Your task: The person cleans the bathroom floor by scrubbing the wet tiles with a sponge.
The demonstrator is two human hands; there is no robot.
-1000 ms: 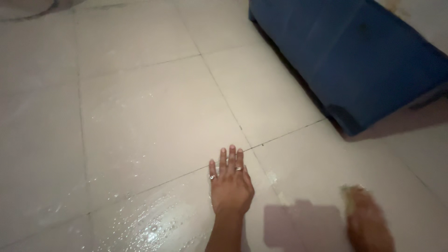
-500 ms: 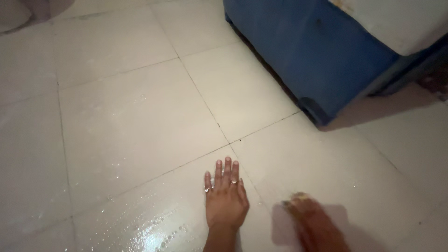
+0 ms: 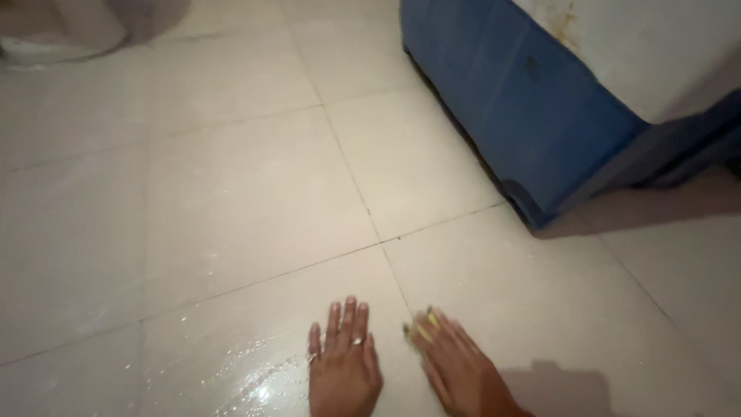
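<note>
Nearest to me, at the bottom edge of the head view, I note the left hand lying flat on the tiled floor, palm down, fingers straight and close together, holding nothing. Rings show on two of its fingers. Just to its left the tile carries a wet, glistening patch with small droplets catching the light.

Just beside it, on the other side of a grout line, I record the right hand, also pressed down on the floor. Under its fingertips sits a small yellow-green scrubbing pad, mostly covered by the fingers; the hand bears down on it rather than closing round it, and I cannot tell its exact shape. The two hands are near each other but not touching. A shadow falls on the tile to the right of the right hand.

Further out, the floor runs in large pale tiles with dark grout lines. At upper right stands a blue cabinet on the floor, with a white, stained surface above it. At far upper left, a pale rounded object is partly in view.
</note>
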